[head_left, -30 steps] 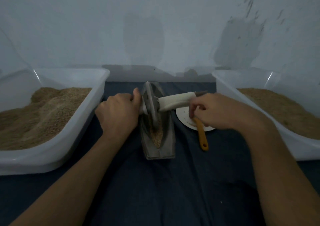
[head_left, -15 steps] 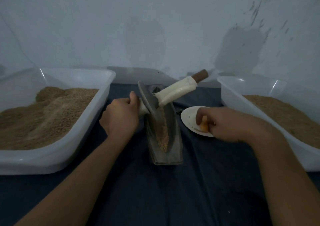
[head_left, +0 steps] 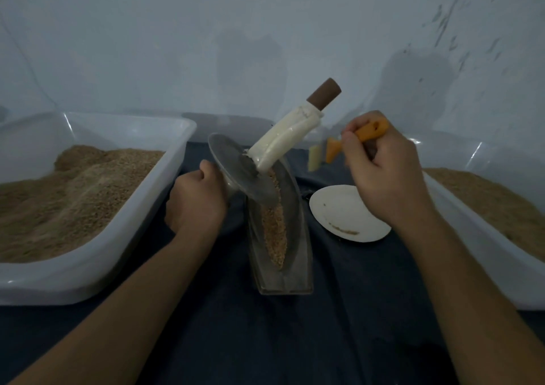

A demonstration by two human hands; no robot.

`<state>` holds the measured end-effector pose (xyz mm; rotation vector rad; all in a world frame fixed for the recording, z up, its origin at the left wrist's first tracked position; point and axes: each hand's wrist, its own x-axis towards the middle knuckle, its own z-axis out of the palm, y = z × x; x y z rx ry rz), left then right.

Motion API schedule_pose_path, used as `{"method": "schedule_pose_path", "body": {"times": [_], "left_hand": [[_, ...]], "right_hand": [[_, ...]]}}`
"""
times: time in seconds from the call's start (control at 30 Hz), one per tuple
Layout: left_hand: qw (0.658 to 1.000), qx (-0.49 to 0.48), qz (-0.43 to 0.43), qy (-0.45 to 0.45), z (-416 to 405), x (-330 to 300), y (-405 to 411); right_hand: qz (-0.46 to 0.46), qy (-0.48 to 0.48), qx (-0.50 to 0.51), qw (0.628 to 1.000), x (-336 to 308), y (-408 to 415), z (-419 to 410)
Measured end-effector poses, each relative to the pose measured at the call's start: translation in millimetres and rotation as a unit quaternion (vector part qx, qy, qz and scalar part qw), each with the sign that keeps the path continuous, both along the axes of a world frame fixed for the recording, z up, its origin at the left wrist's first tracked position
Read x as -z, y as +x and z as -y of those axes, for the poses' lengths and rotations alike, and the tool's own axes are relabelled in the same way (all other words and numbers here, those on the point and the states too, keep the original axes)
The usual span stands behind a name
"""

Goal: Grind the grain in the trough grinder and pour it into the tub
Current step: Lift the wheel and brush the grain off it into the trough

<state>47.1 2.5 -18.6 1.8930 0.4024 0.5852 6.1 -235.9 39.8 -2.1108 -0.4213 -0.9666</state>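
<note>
Presently the left hand (head_left: 196, 200) grips the tilted grinding wheel (head_left: 243, 172) over the trough (head_left: 296, 207) between both tubs, right hand (head_left: 383, 172) clasping an orange brush (head_left: 370, 129); wheel likely heavy, rigid, best held by both handles.

The trough grinder (head_left: 280, 252) sits at frame centre on the desk (head_left: 265, 340), grain (head_left: 274, 231) lying in it. A tub (head_left: 97, 266) stands at left, another tub (head_left: 472, 231) at right. A plate (head_left: 348, 210) lies between grinder and right tub.
</note>
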Motion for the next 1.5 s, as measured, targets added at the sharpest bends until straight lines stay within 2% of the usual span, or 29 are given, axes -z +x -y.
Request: {"method": "schedule_pose_path", "body": {"times": [0.13,0.33,0.47,0.6,0.77,0.9,1.0,1.1,1.3,1.4,1.5], "left_hand": [[0.999,0.005,0.0,-0.045,-1,-2,0],[0.993,0.008,-0.007,-0.115,-3,-6,-1],[0.992,0.009,-0.008,-0.123,-2,-8,-4],[0.993,0.02,-0.005,-0.118,-1,-9,-7],[0.991,0.008,-0.009,-0.133,0,-10,-9],[0.989,-0.002,-0.009,-0.151,-1,-11,-7],[0.988,-0.003,-0.01,-0.153,-1,-11,-7],[0.988,-0.001,-0.011,-0.156,-1,-11,-7],[0.987,0.004,-0.018,-0.159,-2,-8,-3],[0.986,0.004,-0.021,-0.163,-2,-9,-3],[0.988,0.004,-0.018,-0.155,-1,-10,-6]], "right_hand": [[-0.005,0.058,-0.07,0.996,13,14,-23],[-0.091,0.079,-0.092,0.988,43,37,-39],[-0.133,0.068,-0.09,0.985,51,41,-39],[-0.141,0.123,-0.105,0.977,44,36,-35],[-0.089,0.161,-0.116,0.976,32,25,-34],[-0.015,0.118,-0.084,0.989,32,28,-38],[-0.019,0.05,-0.063,0.997,44,36,-39],[-0.062,0.013,-0.049,0.997,53,42,-38],[-0.108,0.072,-0.104,0.986,40,34,-34],[-0.08,0.119,-0.105,0.984,32,30,-32],[-0.033,0.109,-0.078,0.99,28,33,-33]]}}
